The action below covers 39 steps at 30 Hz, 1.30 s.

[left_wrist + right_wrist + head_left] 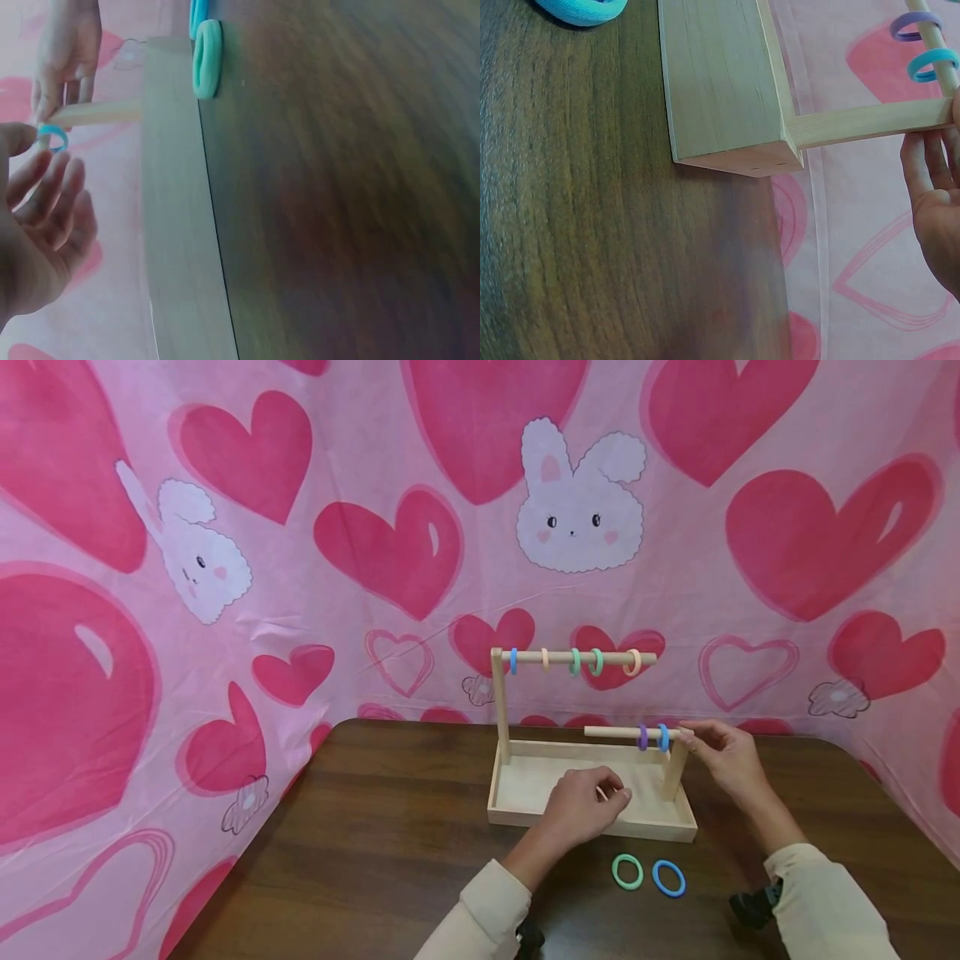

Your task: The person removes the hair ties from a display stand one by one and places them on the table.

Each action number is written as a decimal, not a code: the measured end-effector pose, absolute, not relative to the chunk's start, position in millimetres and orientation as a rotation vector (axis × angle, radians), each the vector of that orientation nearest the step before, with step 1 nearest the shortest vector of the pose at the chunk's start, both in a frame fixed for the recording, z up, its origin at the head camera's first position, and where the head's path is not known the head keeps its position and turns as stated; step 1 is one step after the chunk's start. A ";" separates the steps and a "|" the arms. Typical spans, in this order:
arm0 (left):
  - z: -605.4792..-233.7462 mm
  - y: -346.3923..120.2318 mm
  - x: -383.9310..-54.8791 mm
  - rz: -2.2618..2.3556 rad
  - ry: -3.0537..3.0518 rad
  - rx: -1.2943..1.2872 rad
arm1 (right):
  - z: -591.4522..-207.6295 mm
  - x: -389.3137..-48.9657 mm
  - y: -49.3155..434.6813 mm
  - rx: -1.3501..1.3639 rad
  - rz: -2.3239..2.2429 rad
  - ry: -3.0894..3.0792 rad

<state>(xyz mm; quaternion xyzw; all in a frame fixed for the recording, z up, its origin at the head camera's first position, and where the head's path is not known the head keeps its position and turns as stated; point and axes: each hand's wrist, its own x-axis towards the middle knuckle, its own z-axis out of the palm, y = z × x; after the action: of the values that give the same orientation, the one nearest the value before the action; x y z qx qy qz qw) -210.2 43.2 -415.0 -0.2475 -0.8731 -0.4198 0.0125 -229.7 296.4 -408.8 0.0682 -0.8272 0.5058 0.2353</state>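
Note:
A wooden rack [592, 824] with a tray base holds two bars at different heights. My right hand [723, 762] pinches the top of its short post [674, 772], at the lower bar's end. On that lower bar [611, 732] hang a purple ring [642, 737] and a blue ring [663, 737], the blue one nearest the right fingers. My left hand [581, 806] hovers over the tray's front, fingers loosely bent with nothing between them. In the left wrist view, that hand [45, 240] shows an empty palm, its fingertips overlapping the blue ring [54, 137] in sight.
On the upper bar [607, 657] hang several rings in blue, peach and green. A green ring [627, 872] and another blue ring [668, 878] lie on the brown table [360, 860] in front of the tray. A pink heart-and-rabbit cloth [465, 585] hangs behind the table.

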 end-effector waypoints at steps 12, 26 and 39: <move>-414.0 59.1 -214.7 -1.262 -2.400 -0.581 | -410.2 -228.4 295.8 0.183 1.393 -2.268; -421.5 82.9 -218.2 -1.110 -2.146 -0.503 | -414.5 -230.5 298.2 0.188 1.433 -2.250; -423.6 97.5 -233.0 -0.973 -2.167 -0.436 | -408.7 -232.3 296.5 0.200 1.419 -2.239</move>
<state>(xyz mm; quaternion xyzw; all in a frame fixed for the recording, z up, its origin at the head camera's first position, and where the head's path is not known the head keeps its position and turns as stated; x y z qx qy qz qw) -233.0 97.5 -423.6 -0.1687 -0.8387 -0.3767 0.3554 -232.3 296.5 -408.7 0.0730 -0.8177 0.5183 0.2395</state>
